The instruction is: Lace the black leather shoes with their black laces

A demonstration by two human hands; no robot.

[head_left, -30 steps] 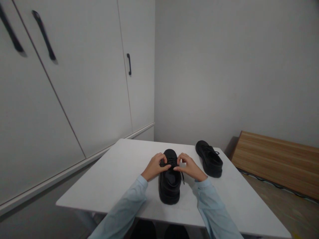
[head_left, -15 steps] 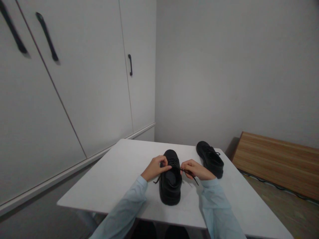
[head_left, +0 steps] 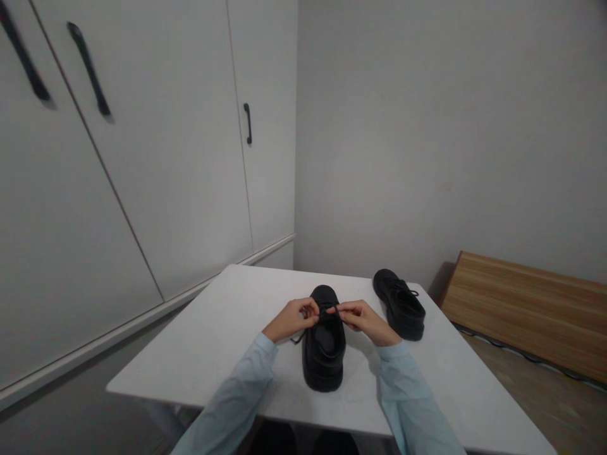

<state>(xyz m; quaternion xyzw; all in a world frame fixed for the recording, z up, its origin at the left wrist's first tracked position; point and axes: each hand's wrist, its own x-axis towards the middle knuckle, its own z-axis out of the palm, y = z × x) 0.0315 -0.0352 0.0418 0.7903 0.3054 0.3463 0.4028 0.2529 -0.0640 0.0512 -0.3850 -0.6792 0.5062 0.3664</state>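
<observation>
A black lace-up shoe [head_left: 324, 363] stands on the white table with its toe pointing away and its opening toward me. At its left side, my left hand [head_left: 298, 316] pinches a dark shoelace near the top of the lacing, and a lace end hangs below the fingers. My right hand [head_left: 361, 319] reaches over the shoe from the right, its fingers closed on the other lace above the tongue. The fingertips of both hands are close together. The laces between them are too small to make out fully.
Another black shoe [head_left: 405, 309] stands at the table's back right. The white table [head_left: 199, 354] has its front edge close to me. White cabinets [head_left: 190, 158] are on the left, and a wood-grain board [head_left: 526, 309] leans by the wall on the right.
My right hand has moved left, from beside the shoe to over its lacing, bringing its lace along. My left hand has barely moved and keeps its pinch.
</observation>
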